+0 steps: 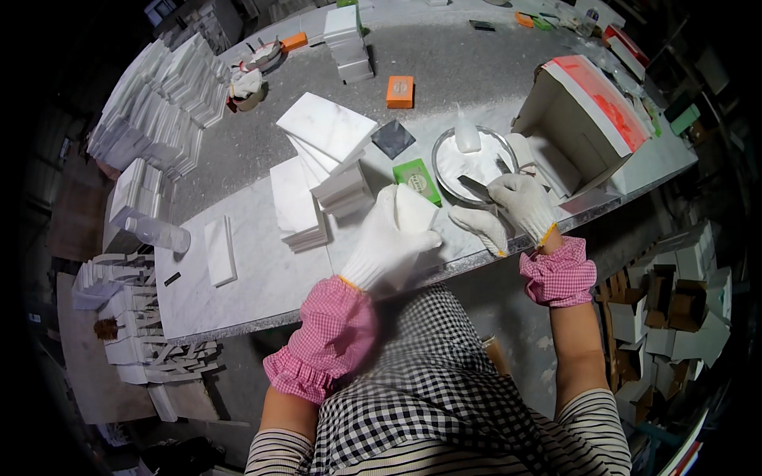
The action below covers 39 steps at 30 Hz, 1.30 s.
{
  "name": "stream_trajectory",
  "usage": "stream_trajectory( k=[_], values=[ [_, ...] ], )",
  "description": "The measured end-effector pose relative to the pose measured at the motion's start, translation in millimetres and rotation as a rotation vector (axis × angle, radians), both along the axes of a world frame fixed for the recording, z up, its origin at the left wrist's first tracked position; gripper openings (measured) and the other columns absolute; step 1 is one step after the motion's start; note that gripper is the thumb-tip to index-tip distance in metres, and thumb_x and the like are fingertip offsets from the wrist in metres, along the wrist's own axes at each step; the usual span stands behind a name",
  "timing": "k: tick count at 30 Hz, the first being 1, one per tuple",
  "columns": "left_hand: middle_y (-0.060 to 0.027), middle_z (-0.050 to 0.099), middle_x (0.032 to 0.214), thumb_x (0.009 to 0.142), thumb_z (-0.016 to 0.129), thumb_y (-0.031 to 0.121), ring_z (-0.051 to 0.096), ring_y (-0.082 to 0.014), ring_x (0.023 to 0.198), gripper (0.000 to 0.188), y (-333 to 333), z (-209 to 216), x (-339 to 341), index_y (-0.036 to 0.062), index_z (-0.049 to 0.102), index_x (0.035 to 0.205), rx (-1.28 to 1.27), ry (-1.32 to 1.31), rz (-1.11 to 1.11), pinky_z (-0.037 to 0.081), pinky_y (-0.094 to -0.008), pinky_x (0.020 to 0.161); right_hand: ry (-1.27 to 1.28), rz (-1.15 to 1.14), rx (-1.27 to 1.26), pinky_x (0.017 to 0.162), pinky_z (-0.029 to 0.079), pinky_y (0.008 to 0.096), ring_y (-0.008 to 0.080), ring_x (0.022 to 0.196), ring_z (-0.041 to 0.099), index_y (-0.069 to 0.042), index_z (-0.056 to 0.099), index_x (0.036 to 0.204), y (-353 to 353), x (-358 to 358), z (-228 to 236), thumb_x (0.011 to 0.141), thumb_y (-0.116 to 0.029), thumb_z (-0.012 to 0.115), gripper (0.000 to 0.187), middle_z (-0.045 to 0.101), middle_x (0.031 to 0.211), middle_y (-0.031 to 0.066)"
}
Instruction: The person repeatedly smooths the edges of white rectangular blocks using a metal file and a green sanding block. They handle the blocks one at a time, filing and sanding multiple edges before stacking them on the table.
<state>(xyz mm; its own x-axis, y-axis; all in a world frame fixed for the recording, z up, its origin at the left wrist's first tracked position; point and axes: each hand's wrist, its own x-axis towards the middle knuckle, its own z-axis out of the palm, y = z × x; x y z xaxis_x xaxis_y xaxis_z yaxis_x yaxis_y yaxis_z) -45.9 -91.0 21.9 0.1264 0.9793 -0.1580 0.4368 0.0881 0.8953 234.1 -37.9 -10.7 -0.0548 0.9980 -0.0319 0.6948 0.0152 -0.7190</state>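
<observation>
My left hand [381, 246], in a white knit glove, grips a white marble-look tile [416, 211] close to the table's front edge. My right hand [524, 205], gloved likewise, is closed around a flat dark-bladed putty knife [476, 189], its blade beside the near rim of a metal bowl [436, 163]. White powder or paste [470, 168] fills the bowl, and a pale squeeze bottle [467, 136] stands in it. Below the blade lies a loose white glove [482, 227]. A green box [417, 179] sits just beyond the held tile, partly covered by it.
Stacks of white tiles [327, 131] stand left of the green box, near a dark square [393, 139] and an orange box [400, 92]. An open carton [583, 119] is at right. At left are a clear bottle [163, 236], a single tile [220, 251] and taller tile stacks [151, 111].
</observation>
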Motion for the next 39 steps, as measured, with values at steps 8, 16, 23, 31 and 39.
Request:
stream_trajectory(
  k=[8, 16, 23, 31, 39],
  values=[
    [-0.0203, 0.059, 0.132, 0.063, 0.09, 0.035, 0.059, -0.0277, 0.122, 0.103, 8.4, 4.2, 6.9, -0.0023, 0.042, 0.147, -0.038, -0.056, -0.003, 0.049, -0.0378, 0.106, 0.239, -0.026, -0.121, 0.071, 0.052, 0.0315, 0.0156, 0.075, 0.066, 0.002, 0.077, 0.099, 0.9, 0.0, -2.6, 0.092, -0.026, 0.068, 0.03, 0.073, 0.082, 0.0097],
    [-0.0219, 0.06, 0.134, 0.063, 0.09, 0.035, 0.06, -0.0312, 0.125, 0.102, 27.5, 1.6, 21.6, -0.0017, 0.044, 0.147, 0.137, -0.004, -0.011, 0.049, -0.039, 0.107, 0.375, -0.012, -0.1, 0.062, 0.045, 0.0292, 0.0104, 0.069, 0.058, 0.003, 0.076, 0.101, -14.7, 11.5, 6.6, 0.096, -0.021, 0.066, 0.027, 0.067, 0.076, 0.0031],
    [-0.0233, 0.065, 0.119, 0.063, 0.088, 0.035, 0.065, -0.0362, 0.113, 0.084, 54.9, -12.6, 39.9, -0.002, 0.053, 0.131, 0.286, 0.216, -0.028, 0.053, -0.0421, 0.099, 0.601, -0.096, -0.136, 0.058, 0.043, 0.0263, 0.0079, 0.064, 0.055, 0.003, 0.076, 0.101, -22.7, 8.8, 4.3, 0.099, -0.019, 0.065, 0.025, 0.065, 0.074, -0.0016],
    [-0.0269, 0.067, 0.109, 0.063, 0.087, 0.038, 0.066, -0.0412, 0.107, 0.071, 71.0, -10.0, 60.8, -0.0057, 0.058, 0.111, 0.275, 0.481, -0.049, 0.054, -0.048, 0.092, -0.137, -0.125, 0.232, 0.075, 0.055, 0.0433, 0.0331, 0.083, 0.072, -0.004, 0.075, 0.103, -21.6, -7.0, -3.0, 0.096, -0.031, 0.063, 0.03, 0.075, 0.092, 0.0177],
    [-0.0266, 0.063, 0.116, 0.067, 0.087, 0.044, 0.061, -0.0432, 0.112, 0.081, 58.6, -7.3, 57.1, -0.0062, 0.054, 0.122, 0.298, 0.473, -0.063, 0.051, -0.0502, 0.097, -0.381, -0.13, 0.499, 0.084, 0.055, 0.0494, 0.0396, 0.094, 0.071, -0.008, 0.075, 0.109, 48.9, -26.0, 9.0, 0.094, -0.036, 0.063, 0.034, 0.075, 0.101, 0.0177]
  ],
)
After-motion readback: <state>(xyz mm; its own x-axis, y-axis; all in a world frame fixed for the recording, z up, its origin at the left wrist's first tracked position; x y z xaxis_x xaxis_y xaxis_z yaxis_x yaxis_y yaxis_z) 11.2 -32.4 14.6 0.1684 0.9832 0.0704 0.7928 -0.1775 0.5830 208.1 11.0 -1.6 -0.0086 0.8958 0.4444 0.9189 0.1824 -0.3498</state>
